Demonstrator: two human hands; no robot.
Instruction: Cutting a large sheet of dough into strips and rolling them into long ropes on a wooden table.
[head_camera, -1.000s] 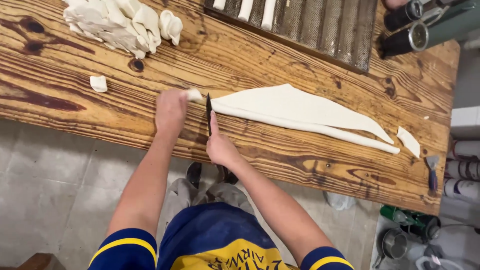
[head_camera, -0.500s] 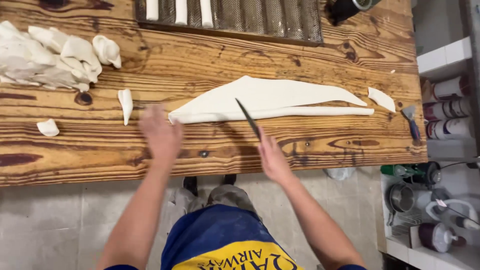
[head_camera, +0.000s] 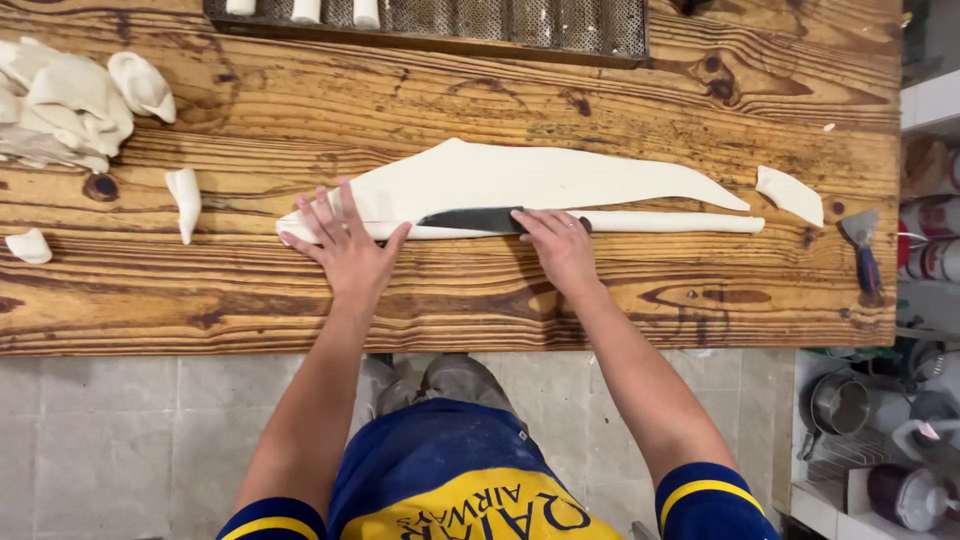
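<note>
Fingers of left hand (head_camera: 345, 245) are spread wide, palm pressed flat on the near-left end of the dough sheet (head_camera: 520, 180), pinning it to the wooden table (head_camera: 600, 90). Right hand (head_camera: 558, 245) is closed round the handle end of a dark knife (head_camera: 470, 219), w/ the blade lying flat along the dough's near edge, tip pointing toward the left hand. Dough itself is a long thin sheet, widest left of centre and tapering to a point on the right; a narrow strip (head_camera: 680, 223) along the near edge runs on to the right past the knife.

To do this cut well, I'd judge: keep left fingers back from the blade tip, hold even pressure so the sheet doesn't drag, and run the blade straight along the edge rather than sawing, since thin dough prob. stretches and tears easily.

Further out: small offcut (head_camera: 185, 200) left of the hand, another scrap (head_camera: 28, 245) near the table's left edge, a heap of dough pieces (head_camera: 70, 105) at far left. Triangular offcut (head_camera: 790, 195) sits right of the sheet, apart from it; scraper (head_camera: 862, 245) beyond that. Perforated metal tray (head_camera: 500, 20) at far edge holds a few pale pieces.
</note>
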